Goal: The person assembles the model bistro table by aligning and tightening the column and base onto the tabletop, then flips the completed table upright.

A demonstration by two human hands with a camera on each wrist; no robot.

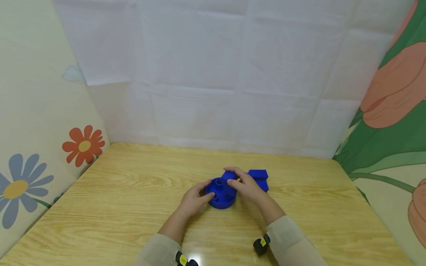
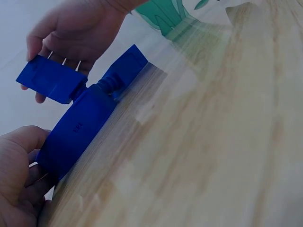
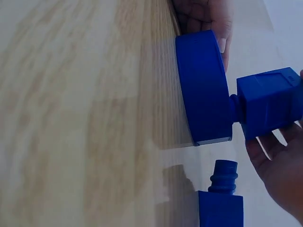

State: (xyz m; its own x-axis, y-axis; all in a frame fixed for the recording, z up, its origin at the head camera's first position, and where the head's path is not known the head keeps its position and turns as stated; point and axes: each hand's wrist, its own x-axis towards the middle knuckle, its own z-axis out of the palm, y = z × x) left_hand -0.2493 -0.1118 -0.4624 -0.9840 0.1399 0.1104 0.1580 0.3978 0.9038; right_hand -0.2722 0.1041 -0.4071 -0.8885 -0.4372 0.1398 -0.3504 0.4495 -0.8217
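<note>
On the wooden table sits a round blue base (image 1: 222, 202) with round sockets in its top. My left hand (image 1: 195, 198) grips its left rim, thumb on top and fingers around the side. My right hand (image 1: 247, 186) holds a blue block (image 3: 270, 101) between thumb and fingers at the base's far right edge. A narrow neck below that block meets the top of the base; how deep it sits cannot be seen. Just right of the base lie more blue block shapes (image 1: 259, 175), partly behind my right hand. One block (image 3: 220, 210) there has a ridged peg (image 3: 224, 177).
The wooden table (image 1: 133, 199) runs back to a white cloth wall (image 1: 233, 92). Flower-patterned panels (image 1: 30, 111) stand along both sides. Each wrist carries a small black camera (image 1: 261, 244).
</note>
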